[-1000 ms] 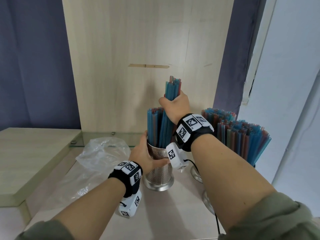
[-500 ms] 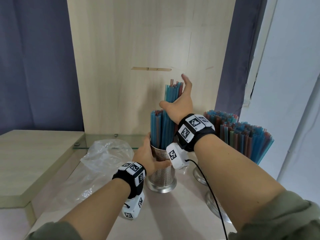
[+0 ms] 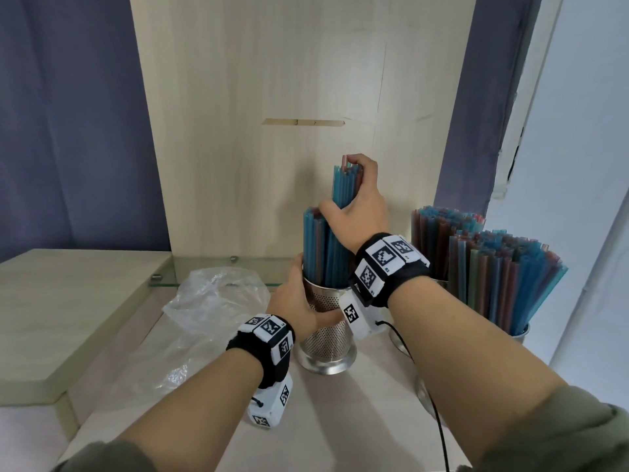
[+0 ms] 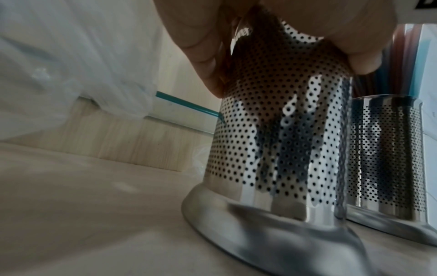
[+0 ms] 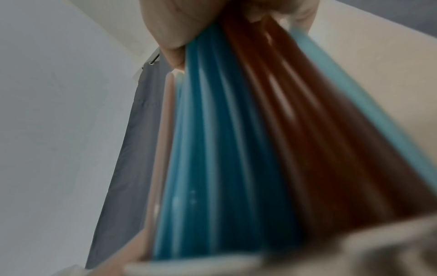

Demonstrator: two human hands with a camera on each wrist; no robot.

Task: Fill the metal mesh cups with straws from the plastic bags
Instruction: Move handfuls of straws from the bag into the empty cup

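A perforated metal mesh cup [image 3: 328, 335] [image 4: 279, 142] stands on the light counter, holding blue and red straws [image 3: 320, 247]. My left hand [image 3: 299, 298] wraps round the cup's upper wall, its fingers [image 4: 201, 46] on the mesh. A taller bundle of straws [image 3: 343, 185] [image 5: 236, 149] sticks up out of the cup. My right hand [image 3: 357, 202] is curled over this bundle, fingertips over its top ends and thumb on its left side. An empty clear plastic bag [image 3: 211, 301] lies left of the cup.
Two more metal cups packed with straws [image 3: 503, 277] stand at the right; one cup [image 4: 387, 156] is just behind the held one. A wooden back panel [image 3: 272, 97] rises behind. A raised wooden ledge [image 3: 68, 301] and a glass shelf edge lie to the left.
My right hand opened off the raised bundle half a second ago, then slid up and curled over its top. The left hand stayed on the cup.
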